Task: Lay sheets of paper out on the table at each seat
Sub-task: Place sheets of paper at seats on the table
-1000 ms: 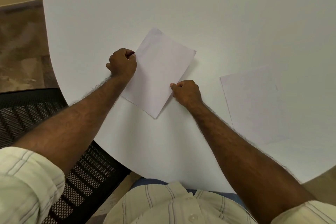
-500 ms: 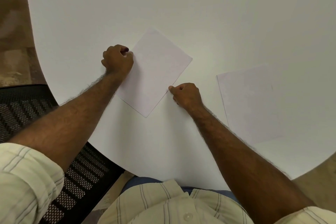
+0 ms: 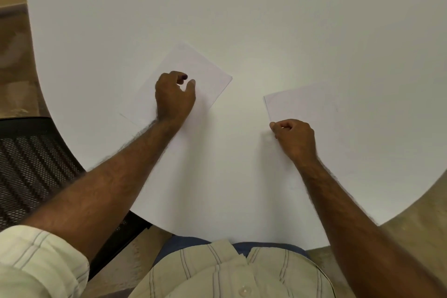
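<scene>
Two white sheets of paper lie flat on the round white table (image 3: 242,7). The left sheet (image 3: 208,72) is turned at an angle. My left hand (image 3: 175,97) rests over its near half, fingers loosely curled, thumb apart from the index finger, holding nothing. The right sheet (image 3: 314,104) lies near the table's right front. My right hand (image 3: 294,139) is at its left edge, near the front corner, thumb and fingers pinched on that edge. The hand and forearm hide the sheet's near part.
A black mesh chair (image 3: 29,164) stands at the table's left front edge, under my left forearm. Brown floor (image 3: 14,55) shows on the left and at the lower right. The table's curved edge runs close to my body.
My right hand left the angled sheet and moved right to the other sheet's left edge. My left hand let go of the angled sheet's left edge and now lies over its middle.
</scene>
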Tool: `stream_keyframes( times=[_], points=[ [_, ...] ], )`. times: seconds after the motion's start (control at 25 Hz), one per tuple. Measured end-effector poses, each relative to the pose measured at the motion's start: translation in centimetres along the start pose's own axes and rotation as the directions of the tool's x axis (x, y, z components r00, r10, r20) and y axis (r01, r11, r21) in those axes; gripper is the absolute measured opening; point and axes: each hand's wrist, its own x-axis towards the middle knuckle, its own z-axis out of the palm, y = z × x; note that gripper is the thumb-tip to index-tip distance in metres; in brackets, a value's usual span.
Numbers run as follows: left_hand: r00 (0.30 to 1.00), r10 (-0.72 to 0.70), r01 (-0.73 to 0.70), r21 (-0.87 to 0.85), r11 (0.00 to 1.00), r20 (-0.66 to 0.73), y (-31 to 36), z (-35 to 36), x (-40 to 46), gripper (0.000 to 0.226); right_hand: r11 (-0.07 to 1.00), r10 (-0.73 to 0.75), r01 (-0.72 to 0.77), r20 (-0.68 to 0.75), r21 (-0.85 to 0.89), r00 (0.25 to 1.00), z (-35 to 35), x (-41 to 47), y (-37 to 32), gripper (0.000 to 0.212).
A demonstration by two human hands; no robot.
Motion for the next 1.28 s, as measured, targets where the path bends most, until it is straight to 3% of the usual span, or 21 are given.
stream_keyframes(
  times=[0.16, 0.4, 0.6, 0.84, 1.28],
  points=[
    [0.999, -0.026, 0.027, -0.034, 0.999, 0.03, 3.4, 3.1, -5.5, 0.028, 1.0, -0.009, 0.007, -0.093, -0.02, 0.996, -4.2, 0.7, 4.6, 0.026],
    [0.993, -0.097, 0.095, 0.027, 0.995, 0.073, 7.5, 7.7, -13.6, 0.027, 0.996, -0.09, 0.088, -0.097, -0.019, 0.991, -9.0, 2.0, 10.0, 0.029],
    [0.953, -0.28, 0.272, 0.08, 0.959, 0.114, 10.4, 12.2, -18.7, 0.041, 0.998, -0.049, 0.039, -0.197, -0.054, 0.979, -11.8, 4.4, 13.2, 0.038],
    [0.881, -0.437, 0.419, 0.129, 0.899, 0.181, 13.3, 16.7, -21.6, 0.067, 0.991, -0.085, 0.075, -0.094, -0.107, 0.992, -12.8, 6.8, 14.6, 0.056],
    [0.826, -0.546, 0.542, 0.071, 0.838, 0.141, 14.5, 18.8, -21.5, 0.056, 1.0, -0.002, 0.002, -0.002, -0.006, 1.0, -12.5, 8.6, 13.7, 0.057]
  ],
)
